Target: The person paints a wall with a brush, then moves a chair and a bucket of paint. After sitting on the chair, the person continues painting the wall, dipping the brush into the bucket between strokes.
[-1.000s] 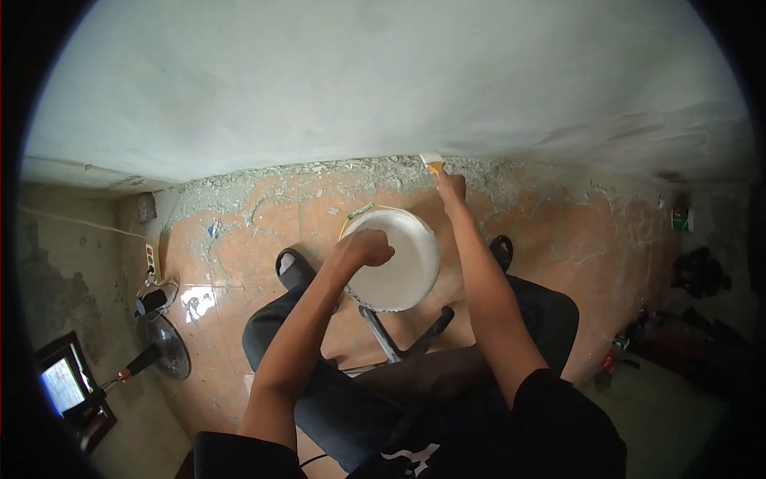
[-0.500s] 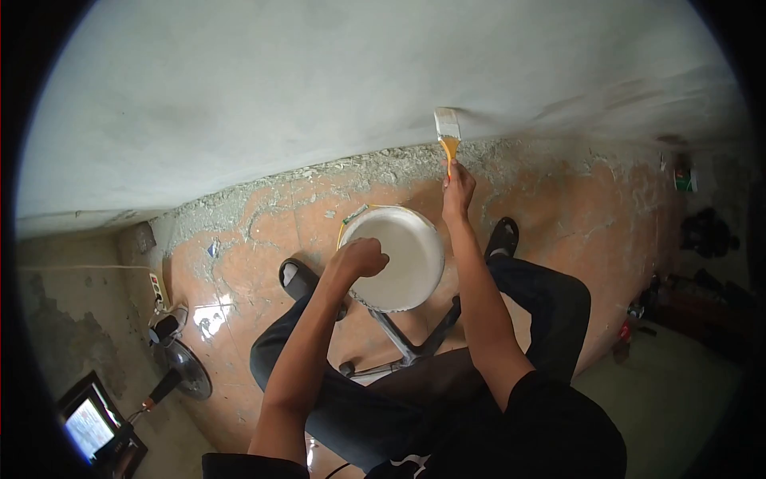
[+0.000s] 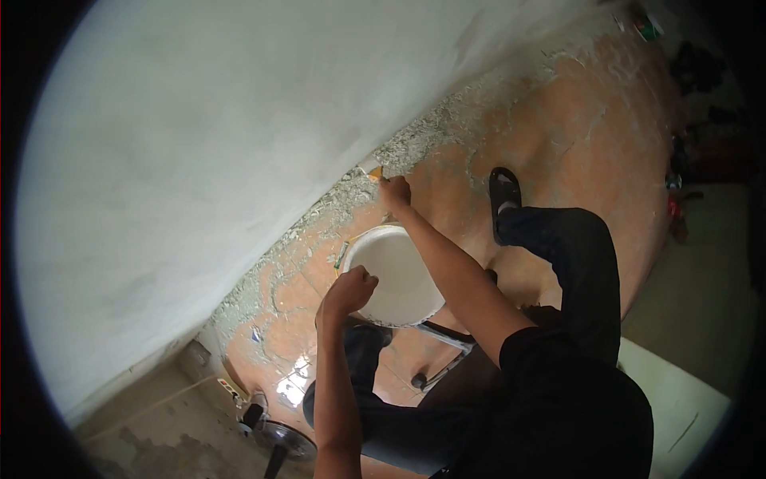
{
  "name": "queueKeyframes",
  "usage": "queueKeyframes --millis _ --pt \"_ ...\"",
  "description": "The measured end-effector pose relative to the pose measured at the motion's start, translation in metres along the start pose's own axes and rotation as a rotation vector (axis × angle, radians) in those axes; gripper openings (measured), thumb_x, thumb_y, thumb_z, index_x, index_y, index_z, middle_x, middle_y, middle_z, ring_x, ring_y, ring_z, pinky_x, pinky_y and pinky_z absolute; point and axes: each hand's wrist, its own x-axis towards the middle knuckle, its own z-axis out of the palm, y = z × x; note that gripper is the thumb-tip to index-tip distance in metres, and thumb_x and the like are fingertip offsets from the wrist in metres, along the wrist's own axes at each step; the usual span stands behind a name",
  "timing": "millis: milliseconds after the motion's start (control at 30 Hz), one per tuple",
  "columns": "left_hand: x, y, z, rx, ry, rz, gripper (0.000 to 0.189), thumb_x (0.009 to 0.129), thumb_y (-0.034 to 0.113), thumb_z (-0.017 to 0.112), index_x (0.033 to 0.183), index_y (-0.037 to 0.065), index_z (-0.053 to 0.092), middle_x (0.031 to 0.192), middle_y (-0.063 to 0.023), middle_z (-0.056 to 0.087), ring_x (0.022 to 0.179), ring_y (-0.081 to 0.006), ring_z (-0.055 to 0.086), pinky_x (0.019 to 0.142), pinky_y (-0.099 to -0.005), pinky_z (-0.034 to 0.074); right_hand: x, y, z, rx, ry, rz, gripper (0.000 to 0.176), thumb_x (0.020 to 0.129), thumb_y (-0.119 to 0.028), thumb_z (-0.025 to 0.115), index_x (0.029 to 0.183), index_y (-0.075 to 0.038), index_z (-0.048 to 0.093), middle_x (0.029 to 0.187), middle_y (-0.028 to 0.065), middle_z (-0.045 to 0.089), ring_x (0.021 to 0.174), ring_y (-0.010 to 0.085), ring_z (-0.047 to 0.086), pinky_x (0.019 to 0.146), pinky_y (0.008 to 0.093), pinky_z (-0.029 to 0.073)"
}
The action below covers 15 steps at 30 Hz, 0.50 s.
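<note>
A white bucket (image 3: 403, 279) of pale liquid stands in front of me. My left hand (image 3: 352, 289) is closed at the bucket's left rim; what it grips there is hidden. Beyond the bucket, my right hand (image 3: 395, 194) is wrapped round the handle of a paintbrush (image 3: 376, 172) with a yellow part showing. The brush is low by the foot of the pale wall (image 3: 215, 144), and its bristles are hard to make out.
Scraped debris (image 3: 335, 203) lies along the wall's base on the orange tiled floor (image 3: 574, 160). A fan (image 3: 289, 441) and a power strip (image 3: 231, 389) are at the lower left. Chair legs (image 3: 447, 335) show below the bucket. My sandalled foot (image 3: 504, 191) is to the right.
The view has turned, so the wall's base now slants. My right hand has moved left and lower with the brush, from the wall to near its foot. My left hand stays at the bucket.
</note>
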Motion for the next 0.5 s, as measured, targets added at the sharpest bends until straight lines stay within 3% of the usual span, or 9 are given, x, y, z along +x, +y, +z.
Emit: queueKeyframes --millis 133,200,233,300,367,500 --pt "0.004 0.008 -0.001 -0.001 -0.040 -0.007 0.036 0.081 0.030 0.047 0.091 -0.003 0.057 0.087 -0.0203 0.061 0.084 -0.0321 0.059 0.075 -0.0380 0.044 -0.003 -0.048 -0.015 0.014 -0.072 -0.142 0.036 0.079 -0.032 0.054 0.072 0.002 0.063 0.074 0.0220 0.062 0.076 0.0355 0.061 0.068 0.0426 0.048" --pt "0.007 0.012 0.000 0.027 -0.052 0.009 0.036 0.082 0.030 0.048 0.091 -0.003 0.057 0.086 -0.0201 0.061 0.082 -0.0316 0.059 0.074 -0.0381 0.044 -0.017 -0.067 -0.030 0.015 0.005 -0.297 0.035 0.082 -0.030 0.053 0.067 0.001 0.060 0.066 0.0193 0.060 0.064 0.0350 0.059 0.059 0.0406 0.046" --pt "0.009 0.013 0.000 0.026 -0.057 0.006 0.036 0.082 0.030 0.048 0.091 -0.003 0.057 0.086 -0.0201 0.061 0.082 -0.0316 0.059 0.074 -0.0381 0.044 -0.026 -0.066 -0.040 0.014 0.002 -0.292 0.035 0.082 -0.030 0.053 0.067 0.001 0.060 0.066 0.0193 0.060 0.064 0.0350 0.059 0.059 0.0406 0.046" --pt "0.012 0.015 0.000 0.000 -0.046 0.030 0.037 0.080 0.030 0.048 0.089 -0.004 0.056 0.086 -0.0242 0.060 0.085 -0.0358 0.059 0.075 -0.0393 0.044 -0.054 -0.048 -0.067 0.215 0.001 -0.492 0.036 0.084 -0.029 0.053 0.064 0.001 0.056 0.059 0.0154 0.056 0.052 0.0294 0.053 0.052 0.0378 0.041" --pt "0.013 0.018 -0.004 -0.013 -0.038 0.033 0.037 0.080 0.030 0.048 0.089 -0.005 0.056 0.086 -0.0244 0.060 0.084 -0.0359 0.059 0.075 -0.0394 0.044 -0.076 -0.018 -0.079 0.438 -0.047 -0.491 0.035 0.085 -0.029 0.053 0.066 0.001 0.056 0.055 0.0121 0.053 0.047 0.0232 0.047 0.049 0.0350 0.037" --pt "0.014 0.004 -0.011 -0.050 0.002 0.021 0.038 0.080 0.030 0.049 0.089 -0.005 0.057 0.086 -0.0247 0.060 0.085 -0.0354 0.059 0.076 -0.0390 0.044 -0.119 0.030 -0.118 0.277 -0.227 -0.358 0.033 0.081 -0.031 0.056 0.076 0.001 0.062 0.059 0.0119 0.057 0.054 0.0201 0.054 0.052 0.0326 0.040"
